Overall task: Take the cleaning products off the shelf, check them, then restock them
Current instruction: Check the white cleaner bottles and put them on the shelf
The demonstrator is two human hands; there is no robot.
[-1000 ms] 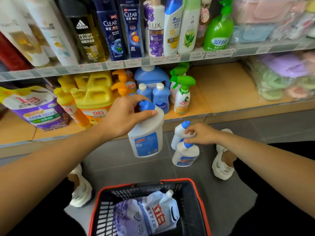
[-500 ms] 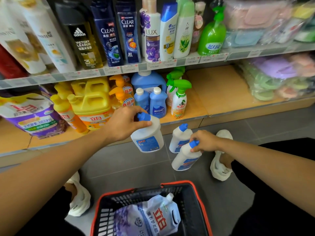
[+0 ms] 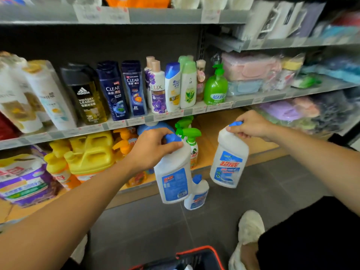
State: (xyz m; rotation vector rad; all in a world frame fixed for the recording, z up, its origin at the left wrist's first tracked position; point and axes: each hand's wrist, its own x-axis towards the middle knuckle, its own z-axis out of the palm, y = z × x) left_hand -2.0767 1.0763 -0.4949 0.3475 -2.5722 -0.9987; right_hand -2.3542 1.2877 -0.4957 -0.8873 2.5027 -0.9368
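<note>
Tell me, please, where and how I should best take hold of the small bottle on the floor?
Probably by the neck just under its blue cap, coming down from above and slightly right. The small bottle stands upright on the floor, its neck the slimmest part, and the held bottle in the left hand covers its left side.

A shop: price-tagged shelves [image 3: 58, 134] stocked with shampoo bottles [image 3: 114, 90].
</note>
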